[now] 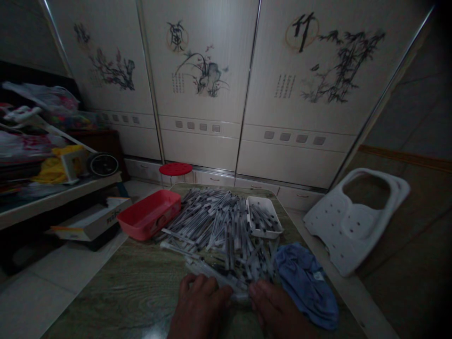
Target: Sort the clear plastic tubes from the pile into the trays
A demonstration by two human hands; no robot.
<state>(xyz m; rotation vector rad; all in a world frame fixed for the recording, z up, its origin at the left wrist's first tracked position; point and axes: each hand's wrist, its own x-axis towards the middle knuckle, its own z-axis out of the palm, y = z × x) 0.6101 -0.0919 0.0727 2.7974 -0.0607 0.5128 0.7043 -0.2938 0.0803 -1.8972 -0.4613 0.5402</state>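
A large heap of clear, dark-tipped pens (pixel 215 216) is spread over the table (pixel 116 278). At the near edge of the heap, my left hand (pixel 199 301) has its fingers curled, with thumb and fingertips against a piece of clear plastic (pixel 240 296). The fingers of my right hand (pixel 271 301) are pressed together at the other end of this piece. Dim light and blur hide its exact kind. More translucent strips lie just beyond my left fingers. A white tray (pixel 250 214) with several dark-tipped pens stands at the heap's far right.
A red plastic basket (pixel 148 216) stands left of the heap. Crumpled blue cloth (pixel 307 282) lies beside my right hand. Beyond the table are a red stool (pixel 175 168), a white plastic seat-like piece (pixel 360 221), sliding wardrobe doors (pixel 201 108) and a loaded side bench (pixel 52 200).
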